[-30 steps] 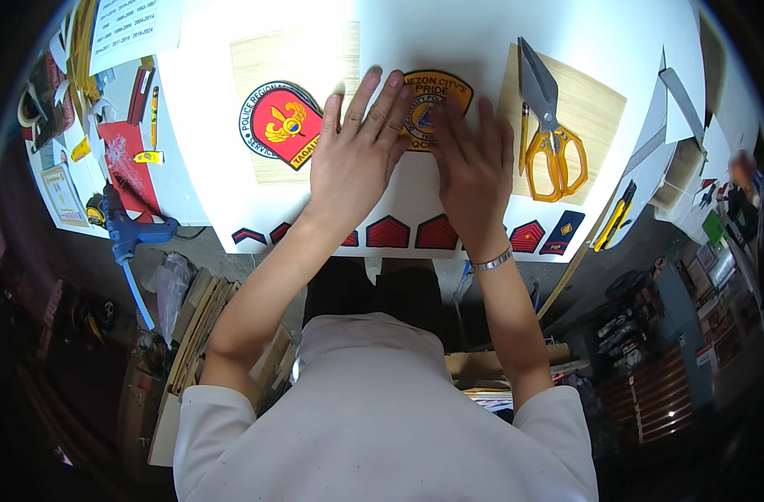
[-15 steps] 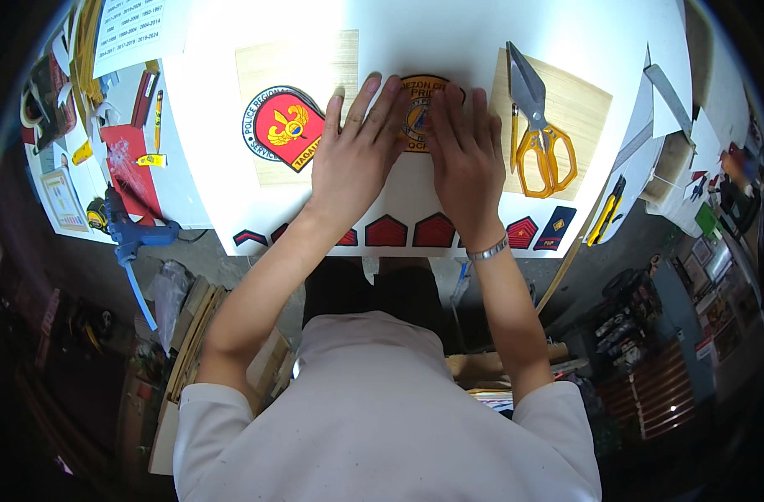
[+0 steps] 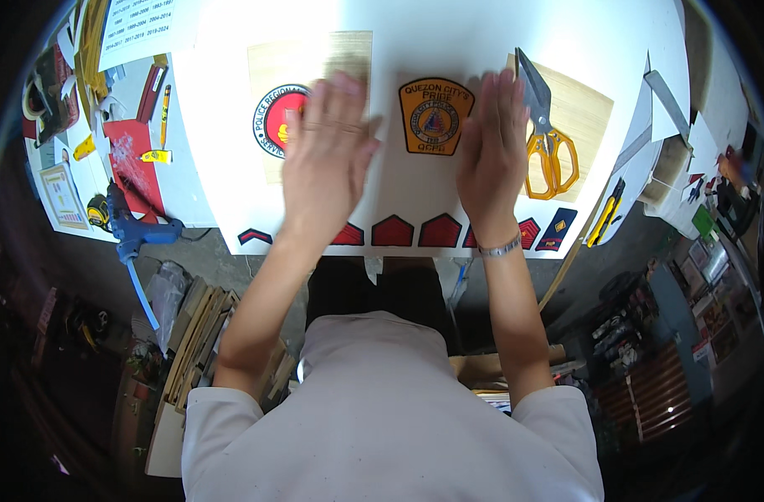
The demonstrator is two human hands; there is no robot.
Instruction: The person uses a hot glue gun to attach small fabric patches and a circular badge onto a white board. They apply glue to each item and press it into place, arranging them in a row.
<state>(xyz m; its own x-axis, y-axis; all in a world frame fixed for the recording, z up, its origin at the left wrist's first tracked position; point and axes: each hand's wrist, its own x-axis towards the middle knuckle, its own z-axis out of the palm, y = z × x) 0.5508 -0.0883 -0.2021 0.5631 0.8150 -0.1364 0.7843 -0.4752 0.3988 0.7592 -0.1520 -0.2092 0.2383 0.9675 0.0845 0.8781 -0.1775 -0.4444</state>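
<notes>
An orange shield-shaped patch with a black border (image 3: 436, 117) lies flat on the white sheet (image 3: 399, 188), fully uncovered between my hands. My left hand (image 3: 330, 151), blurred, has its fingers stretched out over the round-edged red and white patch (image 3: 271, 121), hiding much of it. To the right of the orange patch is my right hand (image 3: 492, 146), fingers extended and holding nothing, beside the orange-handled scissors (image 3: 551, 155). Whether either palm touches the surface I cannot tell.
Several red chevron patches (image 3: 392, 230) line the near edge, with a dark blue rectangular patch (image 3: 557, 229) at their right end. Thin wooden boards (image 3: 595, 109) lie under the scissors and the red patch. A blue glue gun (image 3: 135, 226) sits left; a yellow cutter (image 3: 605, 219) lies right.
My hands have moved apart, left hand leftward over the red patch and right hand rightward toward the scissors. The orange patch, earlier partly covered by my fingers, is now exposed.
</notes>
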